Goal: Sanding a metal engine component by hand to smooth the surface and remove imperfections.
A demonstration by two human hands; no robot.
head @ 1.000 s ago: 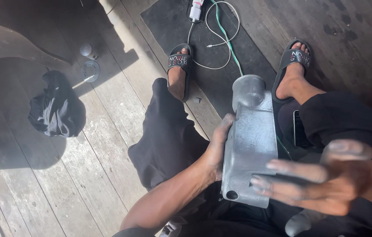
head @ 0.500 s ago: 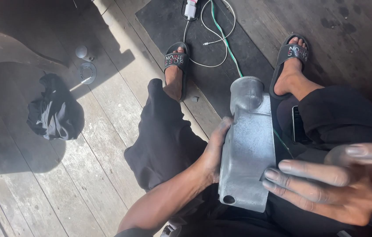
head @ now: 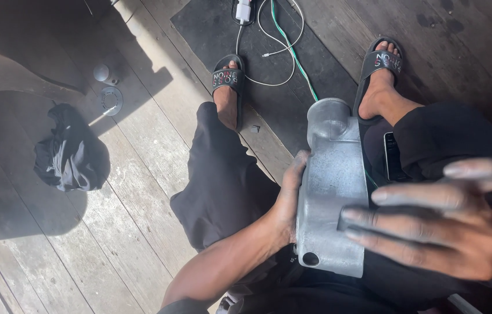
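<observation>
On lap: left hand [head: 289, 200] grips metal casting [head: 332, 192] edge.

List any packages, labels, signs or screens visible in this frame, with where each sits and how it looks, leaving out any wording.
Phone: on the person's right thigh, beside the grey cast-metal part; a dark rectangle, screen off.
Sandal straps: black bands with light and reddish lettering, one on the left foot at the mat's edge, one on the right foot on the floorboards.
White charger plug: on the black mat at the top edge; small white block with cables.
No packages or signs.
</observation>
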